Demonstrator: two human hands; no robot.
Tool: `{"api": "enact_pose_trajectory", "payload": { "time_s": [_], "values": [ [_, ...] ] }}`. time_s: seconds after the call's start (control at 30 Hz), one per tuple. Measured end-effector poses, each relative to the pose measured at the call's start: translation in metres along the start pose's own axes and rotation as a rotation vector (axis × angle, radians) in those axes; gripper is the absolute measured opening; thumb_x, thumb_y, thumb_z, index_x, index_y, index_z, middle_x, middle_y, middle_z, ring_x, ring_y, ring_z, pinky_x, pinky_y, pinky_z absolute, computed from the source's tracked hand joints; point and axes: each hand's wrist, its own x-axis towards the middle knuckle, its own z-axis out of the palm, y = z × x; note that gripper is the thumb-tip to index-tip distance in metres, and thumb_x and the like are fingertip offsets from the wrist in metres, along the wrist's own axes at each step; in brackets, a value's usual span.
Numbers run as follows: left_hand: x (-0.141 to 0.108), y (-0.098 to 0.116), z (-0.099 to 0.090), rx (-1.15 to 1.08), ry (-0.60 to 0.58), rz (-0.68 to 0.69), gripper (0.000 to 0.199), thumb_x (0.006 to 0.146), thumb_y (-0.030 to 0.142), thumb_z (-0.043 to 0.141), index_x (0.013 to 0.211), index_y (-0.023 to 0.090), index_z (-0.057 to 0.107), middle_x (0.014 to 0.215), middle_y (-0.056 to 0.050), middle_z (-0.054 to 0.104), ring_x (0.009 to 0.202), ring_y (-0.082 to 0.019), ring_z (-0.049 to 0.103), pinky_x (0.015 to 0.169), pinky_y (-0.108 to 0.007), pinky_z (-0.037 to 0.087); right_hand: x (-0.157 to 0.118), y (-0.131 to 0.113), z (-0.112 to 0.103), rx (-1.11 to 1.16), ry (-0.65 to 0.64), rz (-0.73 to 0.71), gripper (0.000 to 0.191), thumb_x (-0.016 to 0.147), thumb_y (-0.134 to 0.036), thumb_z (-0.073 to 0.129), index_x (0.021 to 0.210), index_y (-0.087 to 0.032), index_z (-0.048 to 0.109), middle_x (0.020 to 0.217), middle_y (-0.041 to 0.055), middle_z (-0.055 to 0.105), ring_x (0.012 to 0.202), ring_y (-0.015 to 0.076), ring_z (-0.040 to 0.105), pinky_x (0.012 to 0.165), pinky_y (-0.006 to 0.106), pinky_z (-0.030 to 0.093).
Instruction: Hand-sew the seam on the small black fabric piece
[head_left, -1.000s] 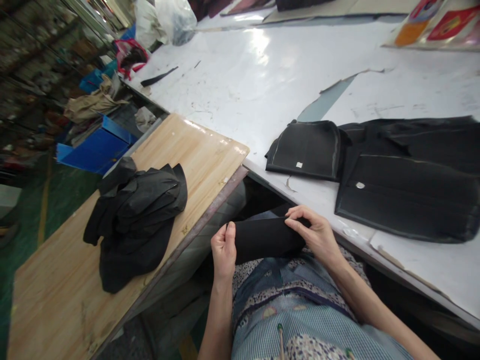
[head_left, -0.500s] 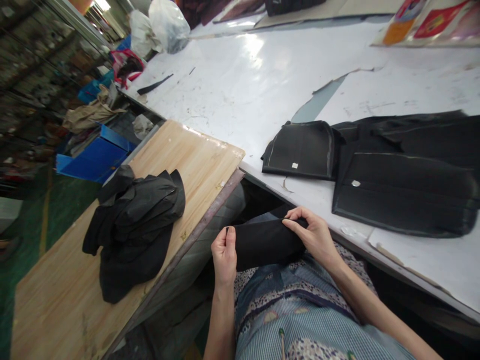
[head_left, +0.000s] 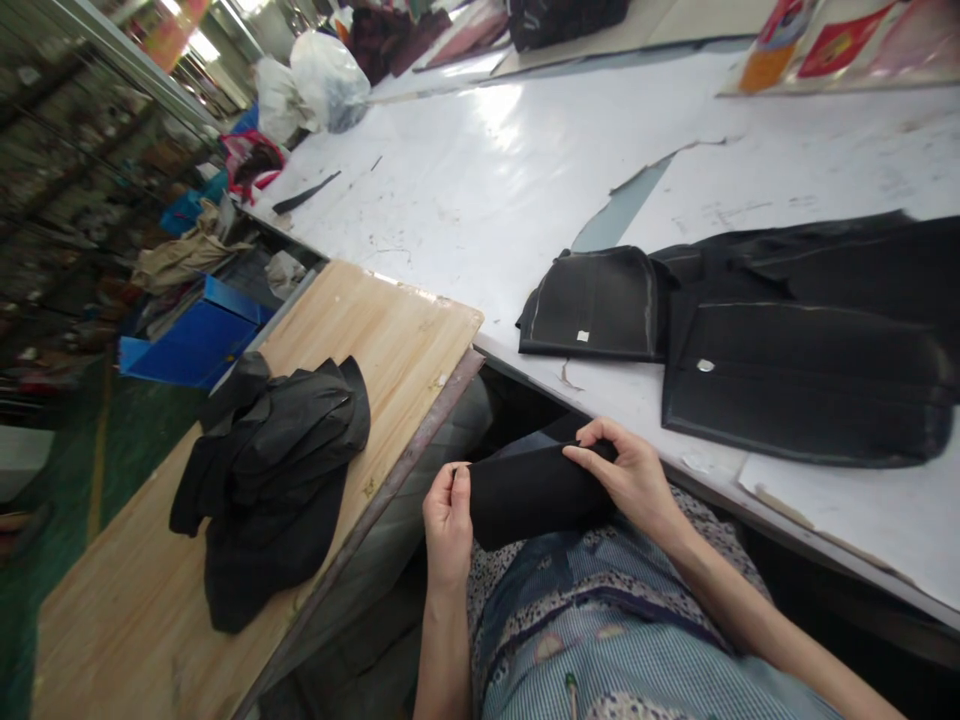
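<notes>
A piece of black fabric (head_left: 525,492) is stretched between my two hands, just above my lap. My left hand (head_left: 448,520) pinches its left end between thumb and fingers. Along the upper edge on the right, my right hand (head_left: 626,475) pinches the same fabric with thumb and forefinger. Its lower part rests against my patterned apron (head_left: 600,590). To the right, stacked black fabric pieces (head_left: 810,385) with pale chalk-like lines lie on the white table; a smaller folded black piece (head_left: 600,305) with a small white sticker lies beside them.
On my left a wooden board (head_left: 420,340) carries a crumpled heap of black cloth (head_left: 277,470). The white table (head_left: 450,180) has a torn covering and a dark strip (head_left: 306,193). Beyond the board stand a blue box (head_left: 199,335) and plastic bags (head_left: 330,80).
The camera view has shifted slightly. Both hands keep their pinch on the black fabric, and the right fingers have moved a little along its upper edge.
</notes>
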Motion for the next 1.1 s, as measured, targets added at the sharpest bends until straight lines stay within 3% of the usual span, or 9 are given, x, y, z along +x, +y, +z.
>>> {"api": "enact_pose_trajectory", "payload": {
  "time_s": [0.17, 0.37, 0.53, 0.63, 0.73, 0.83, 0.97, 1.1],
  "values": [
    [0.005, 0.003, -0.008, 0.177, -0.031, 0.111, 0.024, 0.099, 0.037, 0.052, 0.109, 0.021, 0.067, 0.108, -0.004, 0.069, 0.103, -0.019, 0.062, 0.093, -0.027, 0.045, 0.001, -0.001, -0.002, -0.033, -0.059, -0.017, 0.020, 0.081, -0.035, 0.073, 0.075, -0.022, 0.059, 0.079, 0.0004, 0.063, 0.079, 0.0211, 0.057, 0.073, 0.032, 0.041],
    [0.011, 0.018, -0.015, 0.439, -0.191, 0.226, 0.021, 0.100, 0.034, 0.051, 0.101, 0.020, 0.066, 0.093, -0.003, 0.069, 0.087, -0.018, 0.064, 0.078, -0.027, 0.047, 0.001, 0.000, -0.006, -0.047, -0.098, -0.045, 0.020, 0.083, -0.035, 0.072, 0.076, -0.022, 0.059, 0.079, 0.0005, 0.063, 0.079, 0.0212, 0.056, 0.074, 0.032, 0.040],
    [0.014, 0.036, 0.002, 0.840, -0.289, 0.551, 0.021, 0.097, 0.037, 0.058, 0.094, 0.018, 0.066, 0.093, -0.005, 0.068, 0.093, -0.023, 0.061, 0.084, -0.034, 0.042, -0.002, -0.005, -0.003, -0.043, -0.171, -0.053, 0.020, 0.084, -0.033, 0.072, 0.076, -0.022, 0.057, 0.079, -0.0001, 0.062, 0.080, 0.0209, 0.056, 0.073, 0.032, 0.040],
    [0.015, 0.036, 0.017, 0.830, -0.380, 0.655, 0.022, 0.099, 0.033, 0.053, 0.091, 0.017, 0.066, 0.086, -0.005, 0.067, 0.082, -0.020, 0.061, 0.075, -0.031, 0.040, -0.003, -0.008, -0.001, -0.036, -0.211, -0.067, 0.021, 0.085, -0.031, 0.072, 0.075, -0.022, 0.055, 0.078, -0.0007, 0.060, 0.079, 0.0200, 0.056, 0.073, 0.031, 0.040],
    [0.017, 0.029, 0.024, 0.607, -0.453, 0.610, 0.026, 0.101, 0.029, 0.050, 0.081, 0.016, 0.062, 0.072, -0.001, 0.060, 0.066, -0.014, 0.056, 0.064, -0.026, 0.037, 0.000, -0.010, -0.004, -0.048, -0.225, -0.128, 0.021, 0.085, -0.029, 0.073, 0.076, -0.022, 0.056, 0.078, -0.0009, 0.060, 0.077, 0.0191, 0.056, 0.073, 0.031, 0.041],
    [0.017, 0.022, 0.022, 0.393, -0.499, 0.485, 0.027, 0.100, 0.029, 0.052, 0.078, 0.017, 0.059, 0.068, 0.002, 0.054, 0.062, -0.011, 0.051, 0.061, -0.023, 0.036, 0.005, -0.013, -0.012, -0.059, -0.307, -0.186, 0.018, 0.085, -0.026, 0.074, 0.077, -0.022, 0.059, 0.081, -0.0004, 0.061, 0.079, 0.0188, 0.057, 0.074, 0.031, 0.042],
    [0.014, 0.021, 0.017, 0.285, -0.505, 0.335, 0.030, 0.100, 0.032, 0.051, 0.075, 0.017, 0.056, 0.065, 0.003, 0.046, 0.060, -0.010, 0.045, 0.058, -0.022, 0.034, 0.008, -0.013, -0.023, 0.027, -0.341, -0.130, 0.019, 0.082, -0.025, 0.077, 0.077, -0.021, 0.059, 0.087, 0.0004, 0.062, 0.087, 0.0196, 0.058, 0.080, 0.031, 0.043],
    [0.010, 0.019, 0.019, 0.247, -0.507, 0.269, 0.032, 0.100, 0.034, 0.050, 0.074, 0.016, 0.056, 0.065, 0.003, 0.046, 0.061, -0.010, 0.044, 0.058, -0.022, 0.034, 0.007, -0.008, -0.028, 0.030, -0.386, -0.042, 0.019, 0.080, -0.028, 0.078, 0.076, -0.021, 0.061, 0.089, 0.0011, 0.063, 0.091, 0.0208, 0.059, 0.083, 0.031, 0.043]
  ]
}}
